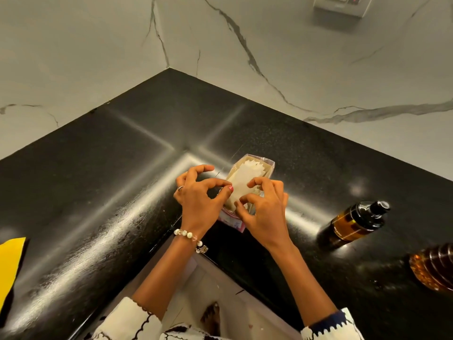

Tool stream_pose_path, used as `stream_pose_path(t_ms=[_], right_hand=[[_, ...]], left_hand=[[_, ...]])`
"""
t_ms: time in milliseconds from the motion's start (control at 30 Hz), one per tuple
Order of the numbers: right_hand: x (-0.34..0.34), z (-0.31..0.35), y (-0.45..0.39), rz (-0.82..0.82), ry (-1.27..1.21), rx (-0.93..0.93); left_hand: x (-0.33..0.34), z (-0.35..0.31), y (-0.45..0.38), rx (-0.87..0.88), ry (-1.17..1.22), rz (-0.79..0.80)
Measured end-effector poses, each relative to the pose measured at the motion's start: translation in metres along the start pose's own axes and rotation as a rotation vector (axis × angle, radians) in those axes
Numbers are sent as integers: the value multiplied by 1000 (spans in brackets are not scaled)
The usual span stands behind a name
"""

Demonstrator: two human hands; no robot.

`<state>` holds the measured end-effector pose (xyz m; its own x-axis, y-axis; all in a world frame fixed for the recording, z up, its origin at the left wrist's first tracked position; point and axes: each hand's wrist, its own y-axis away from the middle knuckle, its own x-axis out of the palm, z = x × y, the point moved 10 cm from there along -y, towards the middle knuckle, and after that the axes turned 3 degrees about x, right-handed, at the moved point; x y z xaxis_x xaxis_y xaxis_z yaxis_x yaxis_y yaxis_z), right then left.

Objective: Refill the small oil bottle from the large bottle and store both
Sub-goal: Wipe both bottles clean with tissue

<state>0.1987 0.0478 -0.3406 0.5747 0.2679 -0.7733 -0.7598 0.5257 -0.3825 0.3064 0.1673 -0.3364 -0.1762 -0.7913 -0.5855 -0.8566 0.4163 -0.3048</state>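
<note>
The small dark amber plastic oil bottle (355,224) with black pump stands on the glossy black granite counter (98,192), near the ribbed large amber bottle (434,268) at right, while the left hand (198,195) and right hand (264,207) pinch a crinkly clear plastic packet (245,182) of white flakes.

This is looking like a home kitchen. A glossy black stone countertop (103,192) is running into a corner under white marble-pattern walls (306,57), a wall socket (342,4) is sitting above, and oil bottles (355,224) and a food packet (245,182) are lying on it.
</note>
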Motion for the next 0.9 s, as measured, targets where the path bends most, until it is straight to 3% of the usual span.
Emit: stream_pose_path(t_ms=[133,300,467,533,600,700,767,900], right_hand=[[-15,-13,-4,-32,-244,118],[-40,-41,-10,-23,-728,323],[-85,-59,2,-33,-1171,410],[-104,-71,12,-49,-1282,422],[-125,-82,26,-72,-1277,420],[-147,-110,55,-159,-1299,502],[-164,-135,81,-234,-1279,571],[-184,-190,147,-403,-1254,757]], left_hand=[[-6,-7,0,20,29,-80],[-8,-23,0,77,115,-127],[23,-69,2,163,389,117],[50,-92,13,39,606,317],[86,-109,36,-226,835,547],[131,-133,84,-486,919,824],[158,-148,112,-524,928,885],[201,-153,157,-644,857,778]])
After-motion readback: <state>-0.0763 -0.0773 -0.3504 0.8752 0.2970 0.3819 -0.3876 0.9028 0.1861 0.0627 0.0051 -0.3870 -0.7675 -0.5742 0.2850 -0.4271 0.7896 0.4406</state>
